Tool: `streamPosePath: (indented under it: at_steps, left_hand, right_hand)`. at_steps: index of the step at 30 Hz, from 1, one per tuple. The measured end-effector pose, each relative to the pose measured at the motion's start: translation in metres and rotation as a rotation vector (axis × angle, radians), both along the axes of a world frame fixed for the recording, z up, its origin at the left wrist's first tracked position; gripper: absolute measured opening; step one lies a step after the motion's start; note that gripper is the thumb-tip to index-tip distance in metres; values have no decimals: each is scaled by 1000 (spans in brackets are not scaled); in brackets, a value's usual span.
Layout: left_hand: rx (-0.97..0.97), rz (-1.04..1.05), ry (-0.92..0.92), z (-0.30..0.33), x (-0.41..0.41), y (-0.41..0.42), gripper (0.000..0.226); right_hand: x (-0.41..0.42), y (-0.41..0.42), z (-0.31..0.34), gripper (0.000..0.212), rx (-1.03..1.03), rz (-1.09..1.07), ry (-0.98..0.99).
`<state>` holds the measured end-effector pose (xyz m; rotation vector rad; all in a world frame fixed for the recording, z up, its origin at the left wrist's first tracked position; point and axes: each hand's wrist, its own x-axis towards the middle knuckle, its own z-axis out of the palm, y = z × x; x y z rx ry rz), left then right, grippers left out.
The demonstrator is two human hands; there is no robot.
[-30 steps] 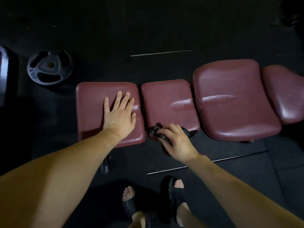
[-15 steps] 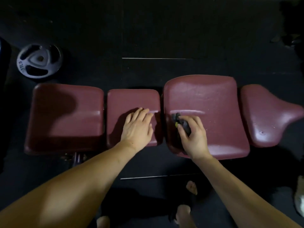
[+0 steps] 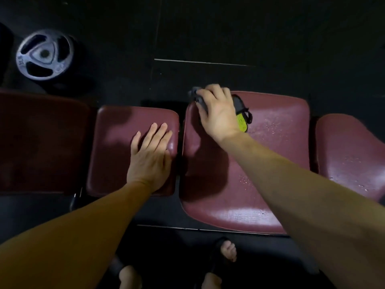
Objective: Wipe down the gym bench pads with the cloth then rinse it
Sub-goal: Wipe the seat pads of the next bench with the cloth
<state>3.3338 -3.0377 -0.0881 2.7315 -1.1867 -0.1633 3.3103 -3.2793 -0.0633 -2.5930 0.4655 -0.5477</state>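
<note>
Now we note the shift since half a second back: the right hand (image 3: 218, 113) has travelled from the near-left part of the large maroon vinyl bench pad (image 3: 270, 155) up to its far-left corner. The dark grey cloth with a yellow-green tag (image 3: 241, 113) has gone with it. Fingers curl over the cloth and press it onto the pad; bunched fabric pokes out past the far edge at the fingertips, and the tag and a dark cord trail out on the hand's right side.

Left hand (image 3: 150, 157) stays where it was, flat and spread, palm down on the right half of the small maroon square pad (image 3: 116, 147), fingers straight, holding nothing, fingertips near that pad's right edge.

We see wet droplets and a glossy sheen on the large pad to the right of the cloth and along its near edge. A further maroon pad (image 3: 350, 155) sits at the bench's right end, also speckled with drops. Another maroon pad (image 3: 39, 142) lies in shadow at the left end.

Floor is black rubber matting (image 3: 229, 28) with thin pale seam lines. A grey metal weight plate with three grip holes (image 3: 44, 54) lies flat on it beyond the bench's far-left corner. Our feet in dark sandals (image 3: 227, 251) show at the bench's near side.
</note>
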Motion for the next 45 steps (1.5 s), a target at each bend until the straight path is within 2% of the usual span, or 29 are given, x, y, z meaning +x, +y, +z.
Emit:
streamPosePath:
  at_steps: [3,7,11,14,16,18,22,25,27,31,36,37,39,42,43,45]
  left_hand:
    - [-28,-18,-8,-1,1,3,56]
    - [-19,-15,10,1,1,2,57]
    - [10,-16,7,-1,3,3,58]
    - [31,-18,12,-1,4,4,60]
    - [34,-23,14,-1,4,3,60]
    - [42,-24,6,0,4,3,60]
    - [42,-26,19,0,2,2,61]
    - [64,-25,23,1,3,3,61]
    - [78,-31,21,1,3,2,61]
    - [74,-26,19,0,3,2,61]
    - [79,-11,27,0,3,1,61]
    - [83,-10,25,1,3,0,61]
    - [83,-16,16,2,2,0,62]
    - [91,-20,9,5,3,-1,62]
    - [95,-11,11,6,3,-1,62]
    - [96,7,21,9,4,-2,61]
  right_hand:
    - [-26,23,-10,25,11,24,21]
    - [-98,62,-15,27,44,269,96]
    - [-69,33,-20,28,-85,361,91]
    - [-8,8,-17,25,-140,148,17]
    - [14,15,-11,25,-54,-88,7]
    - [6,39,-11,25,-7,-133,15]
    - [-67,74,-15,26,16,216,102]
    - [-76,53,-14,27,-29,298,116]
    - [-59,23,-16,26,-90,175,80]
    - [-62,-34,-17,28,-38,-253,46]
    - [-31,20,-17,26,77,-586,-25]
    - [-19,37,-15,25,84,-548,-43]
    - [-6,60,-15,25,53,-330,-46]
    - [-21,38,-19,25,-96,-26,-17]
    - [-30,21,-19,25,-130,1,-4]
    - [-56,-16,-22,25,-132,-140,50]
